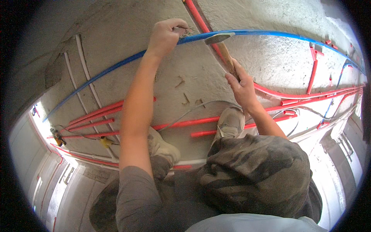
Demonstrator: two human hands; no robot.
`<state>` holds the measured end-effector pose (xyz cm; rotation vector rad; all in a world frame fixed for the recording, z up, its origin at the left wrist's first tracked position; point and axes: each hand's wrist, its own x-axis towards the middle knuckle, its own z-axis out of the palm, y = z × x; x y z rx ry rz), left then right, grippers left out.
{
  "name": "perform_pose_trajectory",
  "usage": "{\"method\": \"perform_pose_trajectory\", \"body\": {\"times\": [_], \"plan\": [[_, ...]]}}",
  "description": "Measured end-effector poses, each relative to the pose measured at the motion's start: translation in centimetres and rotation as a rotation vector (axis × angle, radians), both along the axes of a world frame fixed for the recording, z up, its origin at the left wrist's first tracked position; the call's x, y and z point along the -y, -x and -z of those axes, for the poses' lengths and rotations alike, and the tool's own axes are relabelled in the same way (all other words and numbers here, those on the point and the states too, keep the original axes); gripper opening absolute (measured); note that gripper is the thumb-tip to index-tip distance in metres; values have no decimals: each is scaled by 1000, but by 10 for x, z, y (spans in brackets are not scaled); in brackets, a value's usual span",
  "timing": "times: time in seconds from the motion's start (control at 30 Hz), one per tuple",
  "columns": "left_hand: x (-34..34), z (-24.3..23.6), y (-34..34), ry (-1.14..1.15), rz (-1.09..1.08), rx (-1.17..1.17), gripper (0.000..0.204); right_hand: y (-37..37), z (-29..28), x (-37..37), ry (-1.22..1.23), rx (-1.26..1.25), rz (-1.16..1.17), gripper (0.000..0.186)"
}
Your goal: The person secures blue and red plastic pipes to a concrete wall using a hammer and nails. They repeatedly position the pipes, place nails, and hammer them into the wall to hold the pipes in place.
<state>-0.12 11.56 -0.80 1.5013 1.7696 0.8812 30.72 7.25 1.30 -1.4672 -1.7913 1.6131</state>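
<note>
Concrete floor [201, 73]: rough and pitted; a blow that misses would probably chip it or bounce back.
Blue pipe [266, 33]: bowed across the floor, left hand at its edge; a stray blow could dent it, or it might spring sideways if unrestrained.
Red pipe [198, 17]: crosses the blue one beside the hammer head; could crack from a glancing strike.
Grey cable [190, 110]: loops loosely near the right shoe [230, 123]; may snag a shifting foot.
Hammer [223, 49]: head overlaps blue pipe in view; contact unclear.
Right hand [243, 87]: wrapped round the handle; a slack grip would let the head twist.
Left hand [163, 38]: fingers curled, thumb pinched in; contents cannot be told. Bare knuckles risk a mis-hit.
</note>
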Motion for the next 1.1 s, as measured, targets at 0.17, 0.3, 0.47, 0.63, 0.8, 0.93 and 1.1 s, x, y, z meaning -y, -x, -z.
{"method": "perform_pose_trajectory", "body": {"times": [0.17,0.3,0.47,0.63,0.8,0.93,1.1], "plan": [[-4,16,1,-58,28,-32,12,-1,2,0,4,8,8,56],[-4,21,3,-87,40,-18,13,0,3,0,18,-18,23,56],[4,26,-3,-276,198,-389,18,4,0,-5,11,-6,16,56],[13,13,-19,-469,166,-519,18,19,-6,-15,-14,-14,11,55],[19,19,-28,-373,89,-555,31,25,-5,-20,-12,-53,2,54],[25,16,-35,-270,-57,-387,41,26,-4,-23,-108,-26,-38,53],[28,10,-30,-144,-106,-243,64,33,-12,-38,-363,3,-194,56]]}}
